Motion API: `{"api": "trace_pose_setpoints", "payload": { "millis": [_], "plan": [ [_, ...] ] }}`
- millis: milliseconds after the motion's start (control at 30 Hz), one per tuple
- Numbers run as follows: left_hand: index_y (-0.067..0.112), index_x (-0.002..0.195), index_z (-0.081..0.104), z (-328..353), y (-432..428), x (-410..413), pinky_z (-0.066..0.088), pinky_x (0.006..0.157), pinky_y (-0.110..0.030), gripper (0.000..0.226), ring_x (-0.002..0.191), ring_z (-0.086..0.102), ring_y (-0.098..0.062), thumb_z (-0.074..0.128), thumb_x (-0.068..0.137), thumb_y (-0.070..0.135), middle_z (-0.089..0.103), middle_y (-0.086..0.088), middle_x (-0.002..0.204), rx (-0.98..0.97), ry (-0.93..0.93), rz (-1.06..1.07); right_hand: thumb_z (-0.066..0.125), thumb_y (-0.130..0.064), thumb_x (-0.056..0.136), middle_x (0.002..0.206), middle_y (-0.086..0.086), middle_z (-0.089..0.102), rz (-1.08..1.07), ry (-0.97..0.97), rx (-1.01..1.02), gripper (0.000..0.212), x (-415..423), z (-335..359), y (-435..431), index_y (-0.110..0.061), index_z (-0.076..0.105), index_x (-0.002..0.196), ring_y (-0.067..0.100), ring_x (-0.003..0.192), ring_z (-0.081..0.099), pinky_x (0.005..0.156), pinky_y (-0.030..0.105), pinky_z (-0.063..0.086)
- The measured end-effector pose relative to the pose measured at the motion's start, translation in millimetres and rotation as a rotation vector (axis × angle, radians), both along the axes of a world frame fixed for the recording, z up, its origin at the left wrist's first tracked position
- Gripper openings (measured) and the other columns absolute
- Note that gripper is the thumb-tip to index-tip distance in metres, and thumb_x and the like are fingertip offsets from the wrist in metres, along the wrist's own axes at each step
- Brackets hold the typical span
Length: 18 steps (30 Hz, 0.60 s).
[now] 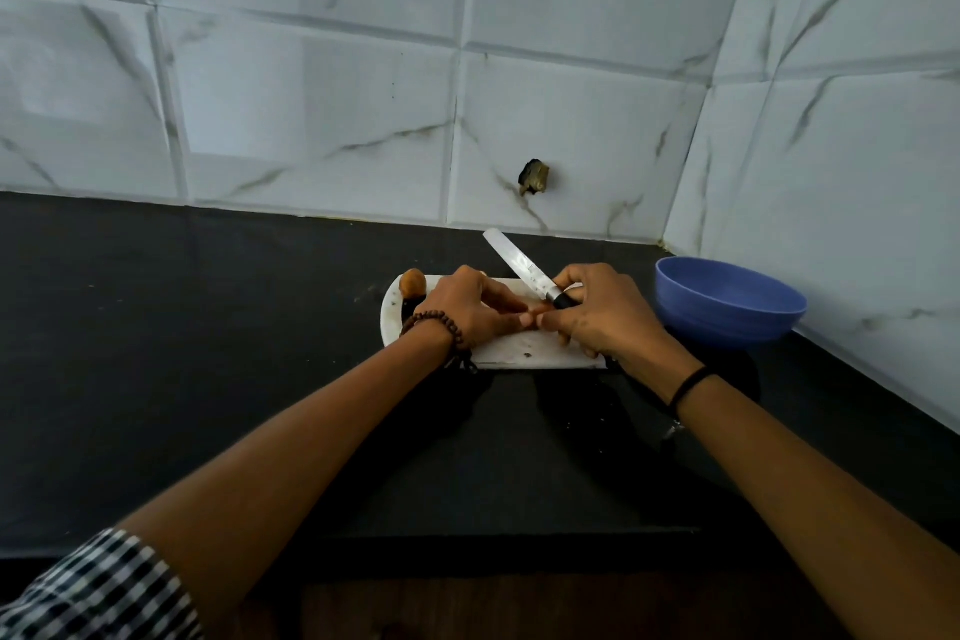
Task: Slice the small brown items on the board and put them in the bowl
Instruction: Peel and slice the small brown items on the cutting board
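A white cutting board (524,353) lies on the dark counter. One whole small brown item (413,284) sits at the board's far left corner. My left hand (467,309) is over the middle of the board, and its fingertips pinch another small brown piece (542,309), of which only a sliver shows. My right hand (602,314) grips the black handle of a knife (519,268). The blade points up and away to the left, off the board. My right thumb meets the left fingertips. A blue bowl (727,307) stands to the right of the board, and its inside is hidden.
The dark counter (208,353) runs wide to the left and in front of the board. Marble-tiled walls close in behind and on the right, right beside the bowl. A small dark hole (535,177) marks the back wall.
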State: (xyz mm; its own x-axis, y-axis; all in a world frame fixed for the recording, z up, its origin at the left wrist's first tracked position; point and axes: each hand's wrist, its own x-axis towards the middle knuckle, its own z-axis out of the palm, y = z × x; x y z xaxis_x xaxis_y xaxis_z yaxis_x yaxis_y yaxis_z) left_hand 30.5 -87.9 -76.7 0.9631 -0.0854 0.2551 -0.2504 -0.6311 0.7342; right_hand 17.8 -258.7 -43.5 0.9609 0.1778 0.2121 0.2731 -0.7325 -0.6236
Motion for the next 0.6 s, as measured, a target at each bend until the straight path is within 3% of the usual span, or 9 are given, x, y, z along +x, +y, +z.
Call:
{"api": "trace_pose_setpoints", "payload": {
  "millis": [200, 367, 500, 600],
  "plan": [
    [0.028, 0.094, 0.078, 1, -2, 0, 0.050, 0.092, -0.027, 0.023, 0.096, 0.063, -0.004, 0.078, 0.075, 0.042, 0.073, 0.010, 0.097, 0.031, 0.008, 0.036, 0.067, -0.021, 0.090, 0.075, 0.001, 0.074, -0.103, 0.009, 0.119, 0.010, -9, -1, -3, -0.014, 0.066, 0.097, 0.005, 0.048, 0.062, 0.043, 0.018, 0.046],
    [0.029, 0.090, 0.079, -1, -3, 1, 0.049, 0.092, -0.025, 0.023, 0.095, 0.063, -0.003, 0.081, 0.072, 0.043, 0.074, 0.010, 0.094, 0.018, -0.018, 0.076, 0.056, -0.028, 0.097, 0.086, 0.004, 0.073, -0.070, 0.119, 0.018, 0.019, -30, 1, -8, -0.016, 0.060, 0.112, 0.027, 0.079, 0.073, 0.069, 0.042, 0.061],
    [0.028, 0.090, 0.079, -1, -4, 0, 0.047, 0.085, -0.020, 0.019, 0.092, 0.062, -0.001, 0.080, 0.074, 0.039, 0.074, 0.012, 0.092, 0.009, -0.032, 0.075, 0.052, -0.025, 0.100, 0.090, 0.005, 0.071, 0.013, 0.112, -0.107, 0.044, -44, 1, -8, -0.027, 0.047, 0.143, 0.024, 0.077, 0.072, 0.063, 0.032, 0.059],
    [0.029, 0.089, 0.078, -1, -4, 0, 0.046, 0.083, -0.020, 0.018, 0.092, 0.061, -0.001, 0.080, 0.075, 0.039, 0.073, 0.013, 0.092, 0.019, -0.022, 0.081, 0.050, -0.027, 0.101, 0.091, 0.004, 0.069, 0.010, 0.075, -0.188, 0.044, -48, 3, -8, -0.028, 0.047, 0.144, 0.022, 0.074, 0.072, 0.061, 0.028, 0.058]
  ]
}}
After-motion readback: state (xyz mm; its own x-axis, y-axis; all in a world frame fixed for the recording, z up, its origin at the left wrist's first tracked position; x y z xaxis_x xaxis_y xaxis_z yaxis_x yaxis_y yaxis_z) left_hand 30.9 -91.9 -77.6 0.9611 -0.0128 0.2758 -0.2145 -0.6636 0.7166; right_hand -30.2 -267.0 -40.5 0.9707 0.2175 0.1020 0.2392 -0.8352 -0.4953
